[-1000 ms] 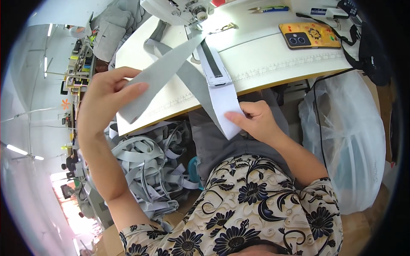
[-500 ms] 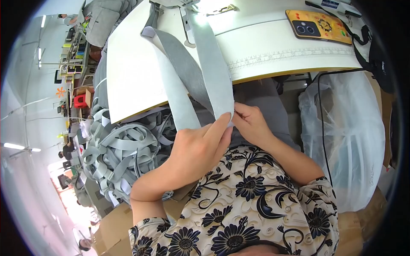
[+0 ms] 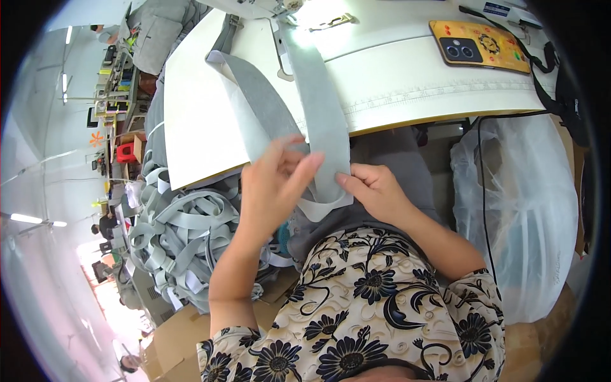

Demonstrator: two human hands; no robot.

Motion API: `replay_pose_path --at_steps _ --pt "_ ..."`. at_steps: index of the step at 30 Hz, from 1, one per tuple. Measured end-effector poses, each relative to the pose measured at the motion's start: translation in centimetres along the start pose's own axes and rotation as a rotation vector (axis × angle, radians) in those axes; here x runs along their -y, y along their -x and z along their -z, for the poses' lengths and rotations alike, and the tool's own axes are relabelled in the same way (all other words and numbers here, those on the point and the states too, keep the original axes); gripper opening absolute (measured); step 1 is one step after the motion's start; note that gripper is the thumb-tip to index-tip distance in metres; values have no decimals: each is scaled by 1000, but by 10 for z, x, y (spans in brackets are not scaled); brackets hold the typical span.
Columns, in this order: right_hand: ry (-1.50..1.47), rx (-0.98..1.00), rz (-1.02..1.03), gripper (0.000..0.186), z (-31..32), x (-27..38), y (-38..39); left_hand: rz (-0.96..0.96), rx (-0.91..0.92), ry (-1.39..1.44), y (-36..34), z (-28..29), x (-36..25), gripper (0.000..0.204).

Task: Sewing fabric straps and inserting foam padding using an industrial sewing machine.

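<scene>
A long grey fabric strip (image 3: 326,121) runs toward me from under the lit sewing machine head (image 3: 258,7), over the table edge, and loops back up on the left. Thumb and fingers of my right hand (image 3: 377,191) pinch its right edge, just below the table edge. My left hand (image 3: 270,184) is raised over the strip's left part, fingers apart and slightly curled, with nothing visible in them. Below the hands, the bottom of the loop hangs above my lap.
A heap of grey strips (image 3: 184,235) lies left of my lap. On the white sewing table (image 3: 210,127) are a phone in a yellow case (image 3: 480,46) and a black strap (image 3: 541,86). A clear plastic bag (image 3: 522,223) stands at right, a black cable (image 3: 484,191) before it.
My left hand has let go of the strip and moved up and left, its fingers spreading. My right hand keeps its pinch, and the bottom of the loop now shows.
</scene>
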State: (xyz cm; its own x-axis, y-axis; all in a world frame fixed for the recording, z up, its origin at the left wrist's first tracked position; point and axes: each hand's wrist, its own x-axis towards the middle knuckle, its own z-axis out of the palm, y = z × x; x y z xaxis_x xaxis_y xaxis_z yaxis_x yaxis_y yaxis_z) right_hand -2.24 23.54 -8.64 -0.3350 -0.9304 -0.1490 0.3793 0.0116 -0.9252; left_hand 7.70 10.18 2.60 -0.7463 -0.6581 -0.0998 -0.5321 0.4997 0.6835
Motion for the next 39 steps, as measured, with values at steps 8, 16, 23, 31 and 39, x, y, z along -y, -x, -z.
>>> replay_pose_path --at_steps 8,16,23,31,39 --pt "314 63 185 36 8 23 -5 206 207 330 -25 -5 13 26" --pt "876 -426 985 11 27 31 -27 317 224 804 -23 -8 33 26" --pt "1208 -134 1085 35 38 56 -61 400 273 951 -21 -11 24 24" --pt "1260 -52 1089 34 37 61 -57 -588 -235 -406 -126 15 7 25" --pt "1352 51 1136 32 41 70 -49 -605 -138 -487 -125 -3 27 37"
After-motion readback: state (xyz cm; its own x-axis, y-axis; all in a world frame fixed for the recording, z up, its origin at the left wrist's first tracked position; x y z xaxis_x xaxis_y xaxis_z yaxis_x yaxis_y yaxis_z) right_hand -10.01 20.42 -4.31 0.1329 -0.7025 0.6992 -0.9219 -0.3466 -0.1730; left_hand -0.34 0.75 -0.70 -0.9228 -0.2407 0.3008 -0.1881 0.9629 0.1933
